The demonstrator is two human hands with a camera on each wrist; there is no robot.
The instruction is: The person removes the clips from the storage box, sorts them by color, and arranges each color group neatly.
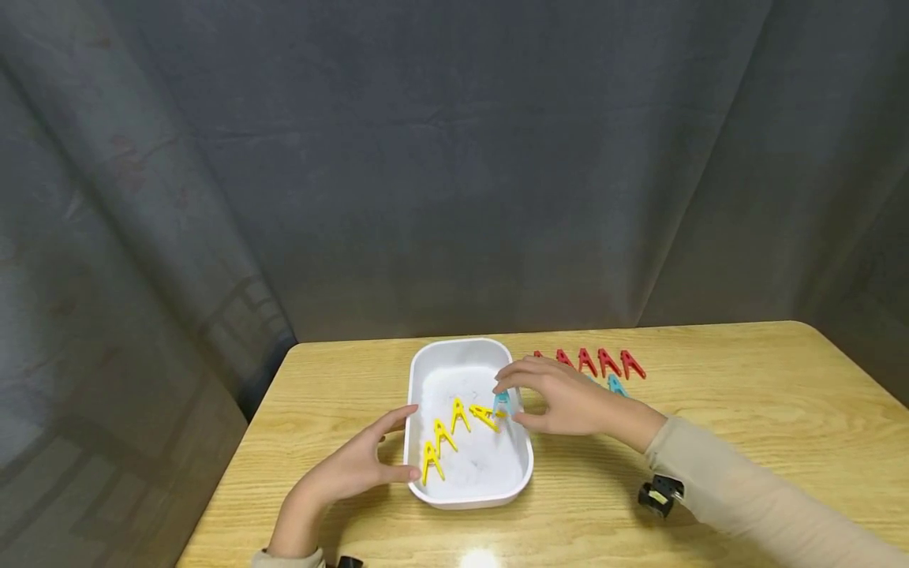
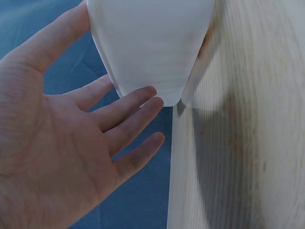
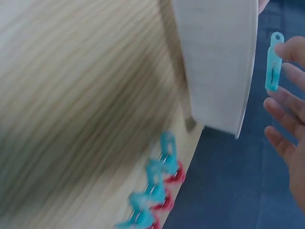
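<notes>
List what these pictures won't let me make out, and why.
Head view: much of the row of blue clips, and the lower parts of the leftmost red clips, hidden behind the right hand.
Left wrist view: the inside of the tray, hidden by its wall; its far part, cut off by the top edge.
Right wrist view: details of both rows, blurred; their ends, cut off by the bottom edge.

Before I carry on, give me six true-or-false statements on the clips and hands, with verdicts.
1. The right hand holds a blue clip. True.
2. Yellow clips lie inside the white tray. True.
3. The left hand pinches a yellow clip. False: it touches the tray.
4. Red clips lie on the table. True.
5. Only two yellow clips show in the tray. False: four do.
6. No blue clips lie on the table. False: other blue clips lie near the red ones.
</notes>
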